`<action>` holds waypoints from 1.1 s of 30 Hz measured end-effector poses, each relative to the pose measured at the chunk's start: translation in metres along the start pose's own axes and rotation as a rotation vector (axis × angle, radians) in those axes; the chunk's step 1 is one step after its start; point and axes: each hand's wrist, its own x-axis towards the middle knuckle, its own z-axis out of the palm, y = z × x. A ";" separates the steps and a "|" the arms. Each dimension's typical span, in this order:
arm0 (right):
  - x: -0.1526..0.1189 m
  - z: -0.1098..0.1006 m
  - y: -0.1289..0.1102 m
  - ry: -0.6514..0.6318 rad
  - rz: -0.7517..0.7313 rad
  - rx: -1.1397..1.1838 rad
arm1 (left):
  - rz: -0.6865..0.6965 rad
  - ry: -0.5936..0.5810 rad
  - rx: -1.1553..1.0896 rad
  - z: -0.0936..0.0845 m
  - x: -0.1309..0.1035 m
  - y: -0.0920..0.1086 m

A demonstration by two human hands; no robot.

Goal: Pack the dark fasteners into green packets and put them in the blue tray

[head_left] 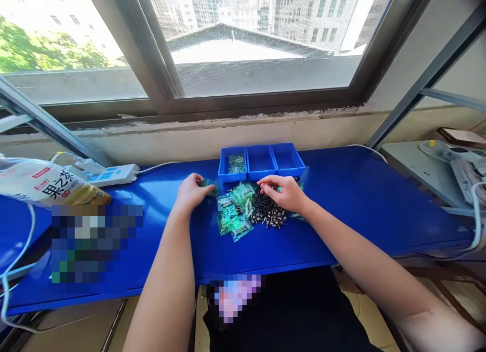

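Observation:
Small green-tinted plastic packets [233, 215] lie in a heap on the blue table, beside a pile of small black and silver metal parts [269, 210]. My left hand [193, 191] has its fingers closed on a green packet [210, 187] left of the heap. Over the right side of the metal pile is my right hand [283, 191], its fingers curled together with a bit of green showing at the palm. Behind the piles stands a blue three-compartment tray [261, 177]; its left compartment holds packets [236, 163], and nothing shows in the other two.
The blue table [357, 200] runs below a window. At the left lie a drink bottle [53, 182] and a white power strip [114, 174] with cables. Metal frame posts [429, 78] rise at both sides. A grey surface with cables [410, 164] is at the right.

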 end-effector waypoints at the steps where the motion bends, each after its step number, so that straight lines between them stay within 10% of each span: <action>1: 0.000 0.000 0.000 -0.001 0.002 0.000 | -0.009 0.061 -0.074 -0.004 0.002 -0.002; 7: 0.001 0.000 -0.002 0.009 0.015 0.021 | 0.052 0.231 -0.625 -0.028 -0.005 0.043; 13: 0.002 0.001 -0.004 0.062 0.035 0.208 | 0.390 -0.117 -0.824 0.018 -0.040 0.110; 18: 0.004 0.000 -0.001 0.129 0.041 0.256 | 0.504 -0.182 -0.809 0.057 -0.057 0.100; 33: 0.003 0.004 0.002 0.185 0.063 0.164 | 0.567 0.007 -0.489 0.059 -0.066 0.087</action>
